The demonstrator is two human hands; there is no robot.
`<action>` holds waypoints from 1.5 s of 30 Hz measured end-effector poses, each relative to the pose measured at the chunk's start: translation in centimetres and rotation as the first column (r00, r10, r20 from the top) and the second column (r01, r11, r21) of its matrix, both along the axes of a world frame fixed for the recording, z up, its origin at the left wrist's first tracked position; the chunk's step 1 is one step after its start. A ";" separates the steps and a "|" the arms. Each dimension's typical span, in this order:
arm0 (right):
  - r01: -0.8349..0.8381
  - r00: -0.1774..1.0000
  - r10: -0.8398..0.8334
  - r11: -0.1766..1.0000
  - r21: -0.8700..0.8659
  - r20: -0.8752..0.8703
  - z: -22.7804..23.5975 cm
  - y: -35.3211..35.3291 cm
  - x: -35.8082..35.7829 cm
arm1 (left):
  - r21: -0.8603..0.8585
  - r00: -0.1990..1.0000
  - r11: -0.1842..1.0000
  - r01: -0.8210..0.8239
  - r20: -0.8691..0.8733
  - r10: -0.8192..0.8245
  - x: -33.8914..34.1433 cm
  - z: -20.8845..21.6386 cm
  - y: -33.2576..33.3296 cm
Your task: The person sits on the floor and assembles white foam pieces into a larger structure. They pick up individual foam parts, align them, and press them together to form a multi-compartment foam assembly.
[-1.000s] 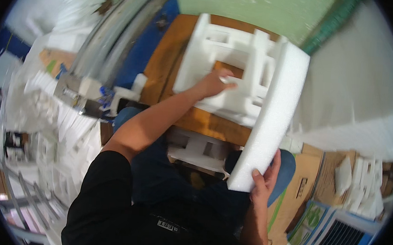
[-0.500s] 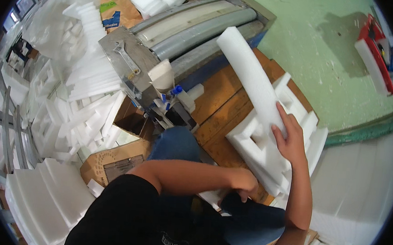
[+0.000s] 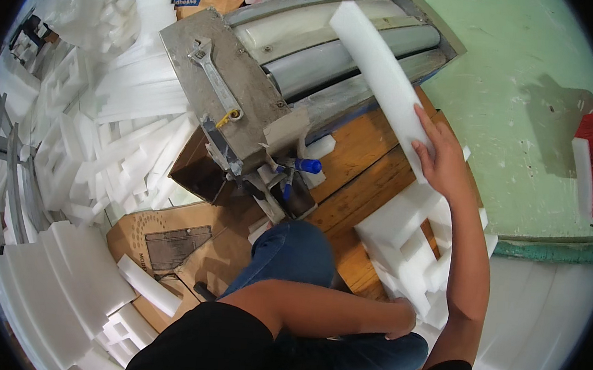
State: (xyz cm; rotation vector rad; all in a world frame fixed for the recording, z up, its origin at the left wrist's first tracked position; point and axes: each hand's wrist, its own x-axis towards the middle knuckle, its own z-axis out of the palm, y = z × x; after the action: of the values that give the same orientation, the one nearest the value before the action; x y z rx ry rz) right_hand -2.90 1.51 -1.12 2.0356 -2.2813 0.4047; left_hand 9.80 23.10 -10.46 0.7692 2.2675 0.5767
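Observation:
My right hand (image 3: 441, 159) is closed on the near end of a long white foam strip (image 3: 385, 81), thumb on one side and fingers on the other. The strip's far end hangs over the grey rollers (image 3: 312, 66) of a roller machine. Below my right forearm lie white foam frames (image 3: 403, 237) with square openings, on a wooden board (image 3: 352, 182). My left arm crosses over my lap, and my left hand (image 3: 401, 317) lies at my right knee; its fingers are mostly hidden.
An adjustable wrench (image 3: 215, 76) lies on the machine's metal end plate. Blue-handled parts (image 3: 305, 165) stick out beside it. Loose white foam offcuts (image 3: 133, 163) heap at the left, near a flattened cardboard box (image 3: 227, 249). A red object (image 3: 591, 150) stands on the green surface at right.
My right hand has carried the foam strip forward, away from the foam frames, and its far end now overlaps the rollers. My left hand stays at the knee. The whole view has shifted.

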 end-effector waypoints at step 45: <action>0.387 0.897 -0.174 0.754 -0.530 0.407 -2.2 -24.3 2.3 | 0.682 0.757 0.631 -0.370 -0.173 0.631 -7.4 -7.6 3.1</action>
State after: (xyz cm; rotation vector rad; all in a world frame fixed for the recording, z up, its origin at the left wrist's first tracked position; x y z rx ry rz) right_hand -0.65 -22.78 -3.32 1.3481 -2.1652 1.3400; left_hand 2.43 26.20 -18.10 0.5294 2.7215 1.6414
